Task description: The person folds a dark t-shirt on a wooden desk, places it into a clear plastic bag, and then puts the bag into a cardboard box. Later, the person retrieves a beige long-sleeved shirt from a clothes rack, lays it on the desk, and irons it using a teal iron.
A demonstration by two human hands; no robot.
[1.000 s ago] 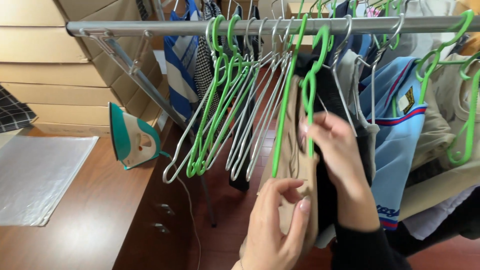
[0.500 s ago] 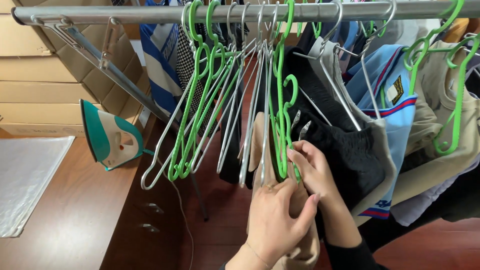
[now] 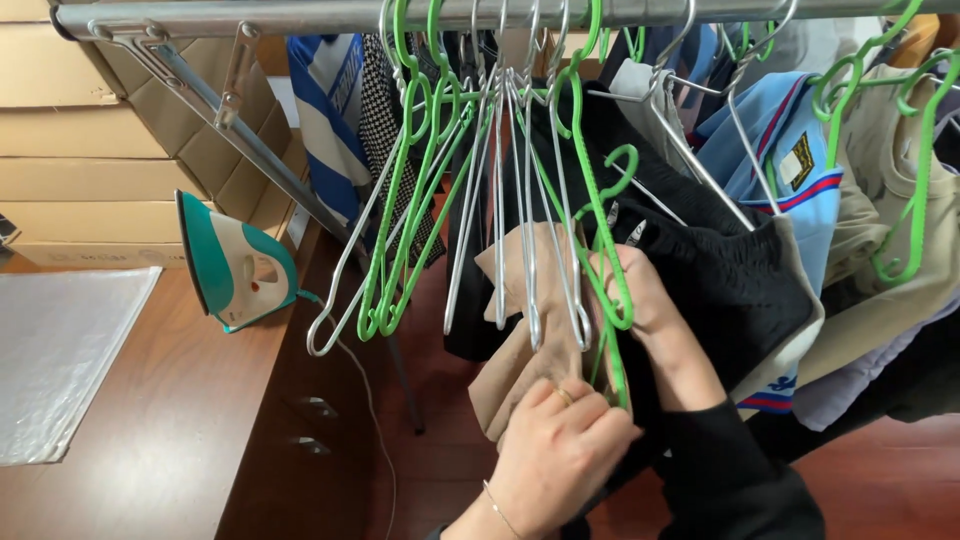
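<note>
My left hand point(image 3: 558, 450) grips the lower part of a beige garment point(image 3: 520, 340) that hangs from the metal rail point(image 3: 300, 17). My right hand point(image 3: 640, 295) pinches the same beige garment by a green plastic hanger point(image 3: 600, 215), against a black knit garment point(image 3: 730, 275). Several empty wire and green hangers point(image 3: 420, 200) dangle from the rail just left of my hands. The fingertips of my right hand are hidden in the cloth.
A teal and white iron point(image 3: 235, 265) stands upright on a brown wooden table point(image 3: 170, 420), with a white cloth point(image 3: 60, 350) to its left. Cardboard boxes point(image 3: 70, 150) are stacked behind. More clothes, including a blue shirt point(image 3: 790, 160), hang at the right.
The view has shifted so the rail sits higher. My left hand has risen and closed on the beige garment, while my right hand slid lower along the green hanger.
</note>
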